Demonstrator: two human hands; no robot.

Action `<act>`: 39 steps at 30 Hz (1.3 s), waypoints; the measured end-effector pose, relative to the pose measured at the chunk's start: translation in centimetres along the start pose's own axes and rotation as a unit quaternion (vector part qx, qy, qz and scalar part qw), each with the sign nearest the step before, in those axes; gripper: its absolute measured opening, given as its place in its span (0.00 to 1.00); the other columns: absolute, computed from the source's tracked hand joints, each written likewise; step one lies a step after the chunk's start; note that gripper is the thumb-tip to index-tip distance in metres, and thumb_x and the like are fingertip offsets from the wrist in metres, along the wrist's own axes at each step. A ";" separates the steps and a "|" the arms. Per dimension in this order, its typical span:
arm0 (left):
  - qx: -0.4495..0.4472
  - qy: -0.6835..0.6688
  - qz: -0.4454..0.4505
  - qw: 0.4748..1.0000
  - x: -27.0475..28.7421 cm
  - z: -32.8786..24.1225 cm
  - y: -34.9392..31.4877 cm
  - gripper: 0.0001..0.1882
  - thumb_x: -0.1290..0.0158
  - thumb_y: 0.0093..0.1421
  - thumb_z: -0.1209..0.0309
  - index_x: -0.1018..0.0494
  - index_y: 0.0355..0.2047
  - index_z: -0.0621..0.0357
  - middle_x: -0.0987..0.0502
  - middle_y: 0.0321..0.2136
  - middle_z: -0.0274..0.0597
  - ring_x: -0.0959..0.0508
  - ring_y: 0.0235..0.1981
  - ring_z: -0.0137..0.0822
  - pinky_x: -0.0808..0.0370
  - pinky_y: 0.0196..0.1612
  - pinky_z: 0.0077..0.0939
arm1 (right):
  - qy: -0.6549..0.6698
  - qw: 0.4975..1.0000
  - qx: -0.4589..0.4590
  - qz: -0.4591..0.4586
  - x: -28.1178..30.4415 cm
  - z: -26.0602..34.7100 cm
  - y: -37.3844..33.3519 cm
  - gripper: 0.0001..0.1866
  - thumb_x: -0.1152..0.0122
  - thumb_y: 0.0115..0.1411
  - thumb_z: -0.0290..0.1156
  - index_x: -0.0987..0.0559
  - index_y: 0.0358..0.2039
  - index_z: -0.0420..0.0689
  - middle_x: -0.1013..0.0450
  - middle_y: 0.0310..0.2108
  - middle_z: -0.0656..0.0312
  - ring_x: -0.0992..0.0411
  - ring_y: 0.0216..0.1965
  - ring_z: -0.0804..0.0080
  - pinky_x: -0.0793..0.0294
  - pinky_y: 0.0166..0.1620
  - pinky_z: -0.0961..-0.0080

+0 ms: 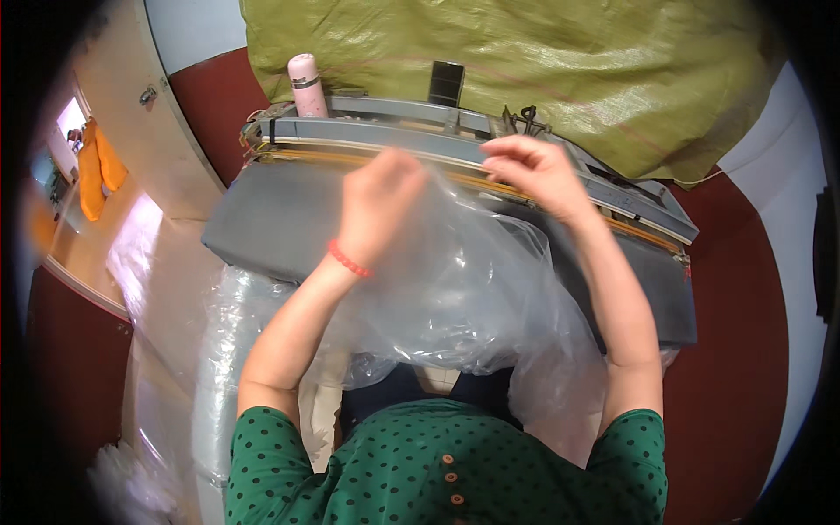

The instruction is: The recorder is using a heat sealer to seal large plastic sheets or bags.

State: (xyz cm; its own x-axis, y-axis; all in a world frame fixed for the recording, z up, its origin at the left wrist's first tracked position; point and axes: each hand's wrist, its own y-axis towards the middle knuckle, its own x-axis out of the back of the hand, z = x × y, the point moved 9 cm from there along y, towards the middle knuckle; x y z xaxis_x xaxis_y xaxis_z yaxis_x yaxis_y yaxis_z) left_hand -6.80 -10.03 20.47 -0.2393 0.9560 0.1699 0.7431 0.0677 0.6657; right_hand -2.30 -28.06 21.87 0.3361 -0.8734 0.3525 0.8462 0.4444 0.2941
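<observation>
A large crumpled sheet of clear plastic film [446, 289] spreads across my lap and over the front of a long grey bench-like machine. My left hand [378, 197], with a coral bead bracelet [348, 259] at its wrist, is blurred and curled closed at the film's raised upper edge. The film rises to its fingers, though the exact grip is smeared. Farther right, my right hand [534, 173] hovers over the machine's rail [367, 131]. Its fingers are bent, with the thumb a little apart and nothing visible between them.
On the machine's back ledge stand a pink bottle [306, 86], a dark phone-like slab [446, 84] and black-handled scissors [528, 117]. A green tarp [525, 61] hangs behind. Bundled clear plastic [229, 350] lies at my left, near an open door [144, 114].
</observation>
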 end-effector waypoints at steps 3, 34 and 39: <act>0.010 0.060 -0.010 0.998 1.1 0.0 -0.9 0.06 0.47 0.49 0.77 0.34 0.21 0.62 0.35 0.15 0.27 0.39 0.18 0.15 0.40 0.20 0.10 | 0.125 0.987 0.007 0.104 -7.4 -0.2 0.7 0.19 0.43 0.48 0.21 0.29 0.44 0.41 0.29 0.33 0.67 0.33 0.33 0.84 0.33 0.39 0.86; 0.153 0.064 0.442 0.881 3.7 2.7 -26.7 0.10 0.47 0.49 0.65 0.29 0.26 0.59 0.28 0.24 0.42 0.27 0.24 0.40 0.31 0.26 0.30 | -0.139 0.752 -0.175 -0.621 36.0 -17.5 -42.4 0.26 0.59 0.58 0.48 0.30 0.38 0.35 0.32 0.36 0.57 0.35 0.38 0.68 0.34 0.42 0.71; 0.200 0.101 0.295 0.929 10.3 4.5 -21.9 0.22 0.42 0.44 0.59 0.31 0.37 0.57 0.26 0.31 0.39 0.28 0.37 0.40 0.35 0.45 0.36 | -0.158 0.779 -0.172 -0.582 39.3 -17.9 -45.3 0.25 0.59 0.59 0.47 0.29 0.39 0.34 0.32 0.38 0.55 0.34 0.39 0.65 0.34 0.42 0.69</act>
State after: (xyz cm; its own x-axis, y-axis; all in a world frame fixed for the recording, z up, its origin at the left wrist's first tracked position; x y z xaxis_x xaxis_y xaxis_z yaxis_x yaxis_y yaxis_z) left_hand -22.71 -0.42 4.43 0.2018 0.7898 0.5792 0.9448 -0.3128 0.0972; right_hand -20.00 -86.09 6.48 -0.8143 -0.5274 0.2425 0.5804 -0.7395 0.3410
